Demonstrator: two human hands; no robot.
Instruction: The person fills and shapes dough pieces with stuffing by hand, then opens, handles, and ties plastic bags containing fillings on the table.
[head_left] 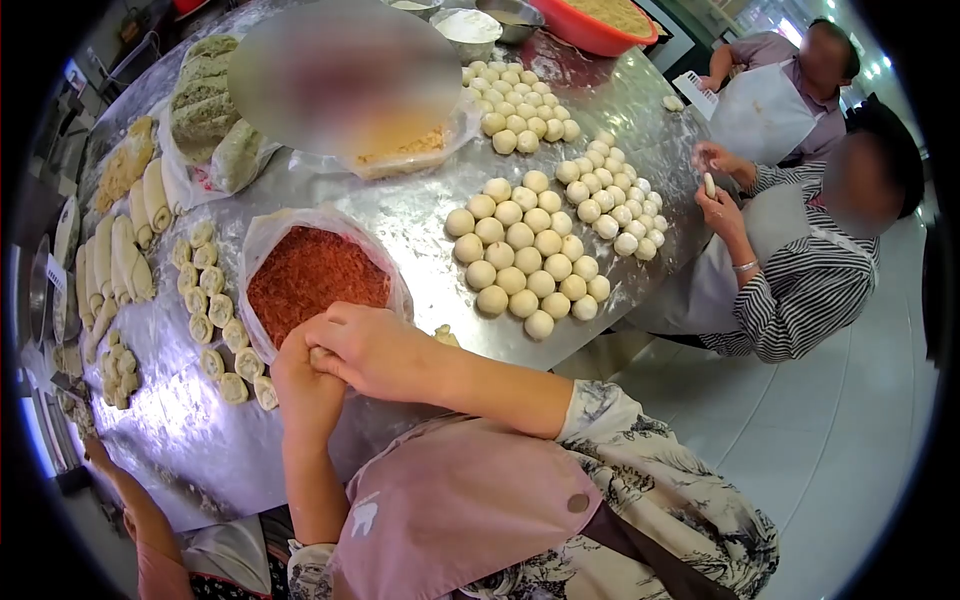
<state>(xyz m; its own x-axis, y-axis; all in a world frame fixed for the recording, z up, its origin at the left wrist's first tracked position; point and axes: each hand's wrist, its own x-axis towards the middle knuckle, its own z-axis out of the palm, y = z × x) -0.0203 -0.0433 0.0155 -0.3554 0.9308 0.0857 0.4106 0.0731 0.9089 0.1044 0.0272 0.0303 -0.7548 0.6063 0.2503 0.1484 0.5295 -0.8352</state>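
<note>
My left hand (305, 378) and my right hand (368, 345) come together at the near rim of a plastic bag (402, 292). Inside the bag lies a shredded reddish-brown filling (315, 275). Both hands are closed around a small piece of dough (319, 356), which my fingers and palms mostly hide. Left of the bag, coiled dough pieces (220, 310) stand in rows. To the right, round pale dough balls (525, 255) sit close together in a group. A small bit of dough (446, 335) shows just beyond my right wrist.
More dough balls (612, 190) stand farther right on the floury metal table (430, 190). Dough rolls (125, 260), a bag of greenish blocks (205, 100) and a red basin (590, 30) lie around. Two people (790, 240) work opposite; another person's arm (140, 500) reaches in lower left.
</note>
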